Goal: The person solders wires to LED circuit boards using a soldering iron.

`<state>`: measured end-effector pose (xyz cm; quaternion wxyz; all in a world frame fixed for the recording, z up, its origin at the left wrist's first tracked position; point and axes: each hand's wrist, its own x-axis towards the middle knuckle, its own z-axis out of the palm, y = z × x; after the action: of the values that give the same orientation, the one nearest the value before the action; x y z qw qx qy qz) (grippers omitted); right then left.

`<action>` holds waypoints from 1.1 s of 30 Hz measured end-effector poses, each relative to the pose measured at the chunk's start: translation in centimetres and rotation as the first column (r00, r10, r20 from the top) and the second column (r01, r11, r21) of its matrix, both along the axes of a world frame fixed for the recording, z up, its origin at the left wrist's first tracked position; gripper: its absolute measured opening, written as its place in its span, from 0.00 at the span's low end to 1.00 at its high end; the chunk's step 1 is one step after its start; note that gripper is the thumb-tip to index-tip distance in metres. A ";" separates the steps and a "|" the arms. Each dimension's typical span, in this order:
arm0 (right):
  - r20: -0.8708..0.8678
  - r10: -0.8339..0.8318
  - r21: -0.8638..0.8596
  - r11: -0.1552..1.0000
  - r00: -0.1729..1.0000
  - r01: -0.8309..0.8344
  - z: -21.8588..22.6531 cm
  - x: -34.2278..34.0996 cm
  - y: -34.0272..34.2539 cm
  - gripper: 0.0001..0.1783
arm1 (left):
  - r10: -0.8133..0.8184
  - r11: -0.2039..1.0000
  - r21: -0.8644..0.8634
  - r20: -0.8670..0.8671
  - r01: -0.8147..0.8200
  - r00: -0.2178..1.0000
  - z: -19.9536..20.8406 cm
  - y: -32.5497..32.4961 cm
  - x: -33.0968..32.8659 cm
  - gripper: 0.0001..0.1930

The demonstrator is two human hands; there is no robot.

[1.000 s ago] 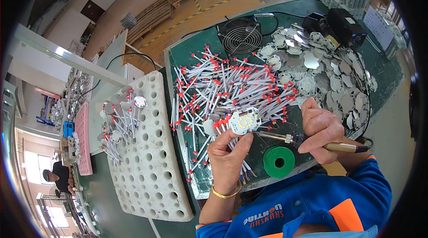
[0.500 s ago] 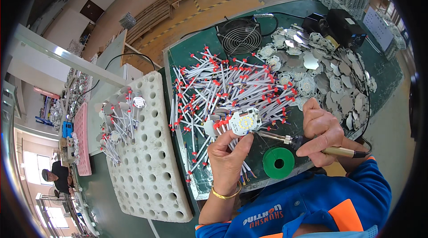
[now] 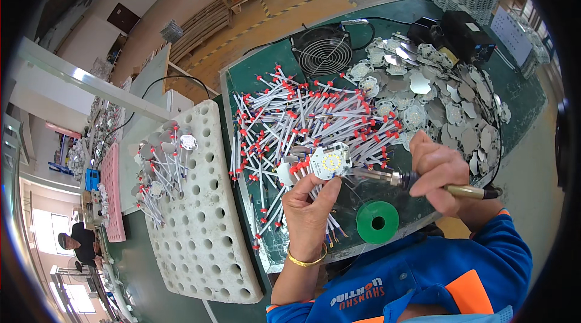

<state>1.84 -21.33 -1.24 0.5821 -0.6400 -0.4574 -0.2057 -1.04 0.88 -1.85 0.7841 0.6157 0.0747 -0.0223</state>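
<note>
My left hand (image 3: 307, 211) is closed, its thumb and fingers pinching a white LED circuit board (image 3: 331, 162) with yellow chips. Several boards seem gathered in that hand, with white cables and red connectors behind them. A soldering iron (image 3: 465, 192) is gripped in my right hand (image 3: 440, 171), its metal shaft pointing left at the board's right edge. Smoke or blur hides the tip, so I cannot tell whether it touches. Below the shaft lies a green solder spool (image 3: 376, 222). Beyond my hands spreads a heap of white cables (image 3: 302, 114) with red connectors.
Silvery boards (image 3: 451, 102) are piled at the right. A black fan (image 3: 325, 50) stands at the back, near a black box (image 3: 466, 35). A white perforated foam tray (image 3: 196, 226) at left bears wired boards. Far left, another person (image 3: 85, 241) is visible.
My right hand has shifted slightly and its fingers have curled in around the iron. The shaft lies a little higher and farther right. My left hand and the board have barely moved.
</note>
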 end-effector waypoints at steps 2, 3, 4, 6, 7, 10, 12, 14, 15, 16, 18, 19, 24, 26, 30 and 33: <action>-0.032 -0.010 0.055 0.998 0.999 0.012 0.1 0.3 -0.3 0.18 | -0.052 0.998 0.023 -0.035 0.052 0.998 -0.2 -0.1 0.3 0.06; 0.010 -0.128 -0.028 0.991 0.992 0.128 0.4 0.6 0.0 0.18 | -0.066 0.997 0.025 -0.040 0.067 0.997 -0.4 -0.2 0.4 0.06; 0.060 -0.239 -0.106 0.964 0.969 0.244 0.6 0.9 0.3 0.17 | -0.100 0.993 0.058 -0.043 0.102 0.994 -0.5 -0.3 0.5 0.06; 0.108 -0.344 -0.204 0.911 0.933 0.360 0.5 1.6 1.3 0.15 | -0.150 0.984 0.090 -0.054 0.154 0.987 -0.5 -0.6 0.6 0.05; 0.052 -0.345 -0.233 0.909 0.937 0.347 0.2 1.8 1.9 0.15 | -0.166 0.978 0.125 -0.036 0.169 0.985 -0.5 -0.7 0.5 0.05; -0.038 -0.326 -0.237 0.921 0.945 0.308 -0.4 2.5 2.8 0.15 | -0.216 0.955 0.200 -0.033 0.218 0.976 -0.3 -1.2 0.9 0.05; -0.074 -0.282 -0.208 0.942 0.956 0.262 -0.7 2.7 3.0 0.15 | -0.224 0.942 0.244 -0.052 0.230 0.973 -0.6 -1.0 1.2 0.05; -0.119 -0.276 -0.296 0.927 0.954 0.232 -0.5 2.5 2.9 0.14 | -0.217 0.943 0.264 0.019 0.204 0.976 -1.3 -0.7 1.5 0.06; -0.120 -0.271 -0.296 0.928 0.955 0.226 -0.5 2.5 3.0 0.14 | -0.212 0.944 0.264 0.019 0.199 0.977 -1.4 -0.6 1.4 0.06; -0.149 -0.272 -0.299 0.929 0.951 0.219 -0.5 2.5 3.0 0.13 | -0.194 0.955 0.234 0.017 0.184 0.981 -1.5 -0.5 1.4 0.08; -0.174 -0.276 -0.309 0.927 0.945 0.214 -0.5 2.4 3.1 0.12 | -0.178 0.965 0.196 0.018 0.171 0.984 -1.6 -0.5 1.3 0.09; -0.185 -0.291 -0.246 0.939 0.939 0.242 -0.7 2.1 3.2 0.12 | -0.182 0.983 0.003 -0.032 0.182 0.983 -1.6 -0.5 1.3 0.10; -0.192 -0.365 -0.105 0.931 0.911 0.351 -1.4 1.1 4.4 0.12 | -0.262 0.882 -0.427 -0.087 0.202 0.961 -2.5 -0.4 1.2 0.13; -0.234 -0.404 -0.059 0.914 0.884 0.401 -1.7 0.7 4.7 0.13 | -0.231 0.879 -0.443 -0.079 0.173 0.970 -2.6 -0.7 0.8 0.12; -0.288 -0.395 -0.022 0.914 0.873 0.406 -2.4 0.0 5.1 0.14 | -0.142 0.907 -0.407 -0.057 0.106 0.988 -2.7 -1.3 0.3 0.11; -0.271 -0.446 -0.023 0.889 0.853 0.457 -2.4 -0.5 5.2 0.14 | -0.073 0.939 -0.339 -0.036 0.057 0.997 -2.5 -1.7 0.0 0.11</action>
<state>1.35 -16.14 -3.60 0.5875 -0.7389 -0.2066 -0.2573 -1.05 -0.87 -4.39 0.8749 0.4735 0.0681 -0.0754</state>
